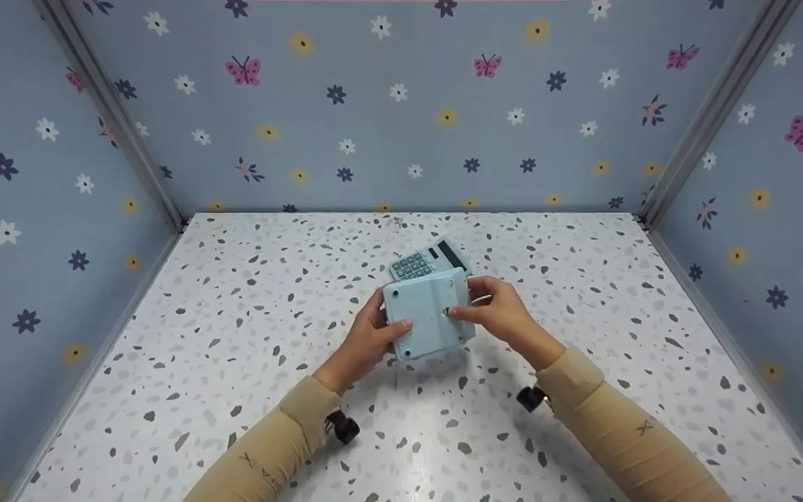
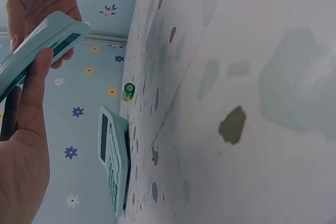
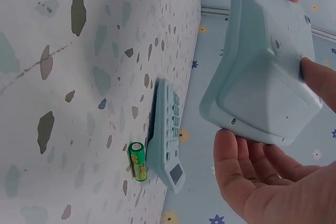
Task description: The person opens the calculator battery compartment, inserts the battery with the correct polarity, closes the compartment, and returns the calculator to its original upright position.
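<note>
A light blue calculator (image 1: 426, 328) is held above the table, its underside with dark screws turned up. My left hand (image 1: 362, 343) grips its left side, thumb on the back and fingers round the edge. At the other side my right hand (image 1: 507, 319) holds it too, the thumb pressed by a small notch in the back and fingers at the edge. Behind it a second light blue calculator (image 1: 412, 267) lies keys up, partly covered by the held one. In the right wrist view a green battery (image 3: 138, 162) lies beside that second calculator.
The speckled white table (image 1: 255, 293) is bounded by a flower-patterned back wall (image 1: 401, 139) and two side walls with metal corner posts. Black devices hang under both cuffs, one at the left wrist (image 1: 342, 427) and one at the right wrist (image 1: 531, 398).
</note>
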The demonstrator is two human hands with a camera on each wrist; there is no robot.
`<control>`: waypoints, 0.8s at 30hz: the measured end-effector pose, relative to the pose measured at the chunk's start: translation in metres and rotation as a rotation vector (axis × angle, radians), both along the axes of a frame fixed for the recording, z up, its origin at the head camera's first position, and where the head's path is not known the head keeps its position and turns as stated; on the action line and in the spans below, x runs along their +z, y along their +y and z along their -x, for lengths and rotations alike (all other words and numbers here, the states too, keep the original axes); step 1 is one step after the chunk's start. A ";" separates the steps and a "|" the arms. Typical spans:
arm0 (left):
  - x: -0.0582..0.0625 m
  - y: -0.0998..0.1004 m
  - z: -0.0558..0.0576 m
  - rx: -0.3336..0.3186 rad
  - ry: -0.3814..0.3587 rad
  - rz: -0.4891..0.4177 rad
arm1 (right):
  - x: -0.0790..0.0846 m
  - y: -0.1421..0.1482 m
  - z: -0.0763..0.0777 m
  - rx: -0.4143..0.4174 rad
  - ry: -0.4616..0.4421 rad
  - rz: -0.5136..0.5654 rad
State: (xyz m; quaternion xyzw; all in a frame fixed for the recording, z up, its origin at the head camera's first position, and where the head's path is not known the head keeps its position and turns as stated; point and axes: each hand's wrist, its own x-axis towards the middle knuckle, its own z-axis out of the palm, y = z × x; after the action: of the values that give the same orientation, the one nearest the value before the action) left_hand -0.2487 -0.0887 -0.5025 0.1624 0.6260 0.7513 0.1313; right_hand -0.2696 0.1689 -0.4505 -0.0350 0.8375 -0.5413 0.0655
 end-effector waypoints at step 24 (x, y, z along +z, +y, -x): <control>0.004 0.004 0.001 0.029 0.145 0.197 | -0.006 0.015 0.003 0.060 0.018 -0.033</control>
State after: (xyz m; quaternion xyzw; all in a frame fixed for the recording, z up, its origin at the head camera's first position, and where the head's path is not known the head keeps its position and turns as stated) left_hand -0.2497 -0.0850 -0.4984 0.1937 0.7070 0.6741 0.0903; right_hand -0.2727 0.1839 -0.4562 -0.0637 0.8456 -0.5247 0.0750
